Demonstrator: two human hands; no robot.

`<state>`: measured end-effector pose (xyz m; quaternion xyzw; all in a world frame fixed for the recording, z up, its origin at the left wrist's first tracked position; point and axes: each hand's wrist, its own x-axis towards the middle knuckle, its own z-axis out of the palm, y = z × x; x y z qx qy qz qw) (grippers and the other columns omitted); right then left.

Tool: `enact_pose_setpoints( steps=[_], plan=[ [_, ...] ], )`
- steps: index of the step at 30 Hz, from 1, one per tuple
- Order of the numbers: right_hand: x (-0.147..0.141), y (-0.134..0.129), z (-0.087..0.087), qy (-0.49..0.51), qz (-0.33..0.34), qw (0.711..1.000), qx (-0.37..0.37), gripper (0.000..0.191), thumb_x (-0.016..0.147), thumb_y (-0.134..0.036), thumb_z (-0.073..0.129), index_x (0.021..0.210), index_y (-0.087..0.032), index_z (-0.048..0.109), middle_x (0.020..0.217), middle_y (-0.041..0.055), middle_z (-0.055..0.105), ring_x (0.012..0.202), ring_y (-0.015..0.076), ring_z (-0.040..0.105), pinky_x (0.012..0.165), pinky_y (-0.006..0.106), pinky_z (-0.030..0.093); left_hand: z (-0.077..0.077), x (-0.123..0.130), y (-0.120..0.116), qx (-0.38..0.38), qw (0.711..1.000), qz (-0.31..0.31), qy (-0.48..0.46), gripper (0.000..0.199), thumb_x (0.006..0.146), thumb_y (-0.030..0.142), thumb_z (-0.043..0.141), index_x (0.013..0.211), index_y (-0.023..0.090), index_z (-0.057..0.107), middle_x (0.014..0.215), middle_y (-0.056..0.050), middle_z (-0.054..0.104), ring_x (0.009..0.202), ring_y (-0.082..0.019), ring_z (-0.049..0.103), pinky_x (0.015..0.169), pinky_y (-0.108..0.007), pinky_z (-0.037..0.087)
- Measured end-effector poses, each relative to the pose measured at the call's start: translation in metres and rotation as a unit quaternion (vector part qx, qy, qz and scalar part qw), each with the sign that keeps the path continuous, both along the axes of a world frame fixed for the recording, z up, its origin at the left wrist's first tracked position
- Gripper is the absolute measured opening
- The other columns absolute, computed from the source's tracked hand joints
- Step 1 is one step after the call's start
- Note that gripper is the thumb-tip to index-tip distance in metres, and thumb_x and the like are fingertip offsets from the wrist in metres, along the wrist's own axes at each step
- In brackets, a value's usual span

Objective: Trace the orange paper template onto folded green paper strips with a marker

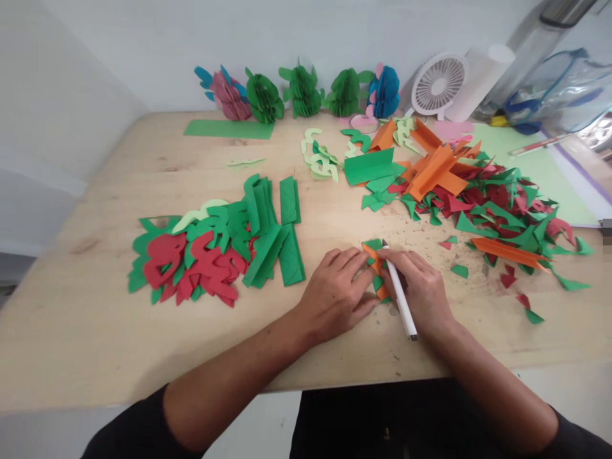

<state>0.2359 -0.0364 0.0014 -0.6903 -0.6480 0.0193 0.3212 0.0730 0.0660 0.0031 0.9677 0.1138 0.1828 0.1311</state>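
Observation:
My right hand (423, 284) is closed round a white marker (403, 303), its dark tip pointing away from me at the top of a small stack of paper. The stack is an orange paper piece (382, 292) lying over green paper (371, 244), partly hidden between my hands. From the left side, my left hand (338, 290) holds the orange piece down, its fingers bent and pressed against the edge. To the left lie folded green paper strips (291, 255) and a pile of red paper cut-outs (205, 268) mixed with green ones.
Red and green scraps (502, 210) and folded orange paper (437, 172) are heaped at right. Honeycomb paper figures (303, 92), a white fan (438, 86) and a white paper roll (480, 80) stand along the wall. Light green cut-outs (320, 162) lie mid-table.

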Motion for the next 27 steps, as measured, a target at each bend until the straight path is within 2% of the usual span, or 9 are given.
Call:
enact_pose_setpoints(
  steps=[21, 27],
  plan=[
    [-0.0025, 0.0003, 0.0035, -0.012, -0.008, 1.0, 0.01, 0.026, 0.091, -0.013, 0.051, 0.114, -0.019, 0.063, 0.094, 0.0077, 0.072, 0.084, 0.0215, 0.065, 0.071, 0.033, 0.052, 0.0014, -0.0007, -0.0007, -0.002, 1.0, 0.018, 0.01, 0.037, 0.091, 0.041, 0.055, 0.113, 0.013, 0.064, 0.13, -0.016, 0.061, 0.121, -0.031, 0.053, 0.101, -0.048, 0.042],
    [-0.0044, 0.0017, 0.0061, -0.033, -0.008, 0.999, 0.013, 0.025, 0.09, -0.01, 0.05, 0.108, -0.016, 0.066, 0.082, 0.0064, 0.071, 0.074, 0.0201, 0.062, 0.067, 0.032, 0.051, 0.0011, 0.0, -0.001, -0.001, 1.0, 0.019, 0.016, 0.032, 0.089, 0.037, 0.055, 0.11, 0.014, 0.064, 0.13, -0.015, 0.061, 0.121, -0.03, 0.053, 0.103, -0.047, 0.04]
  ],
)
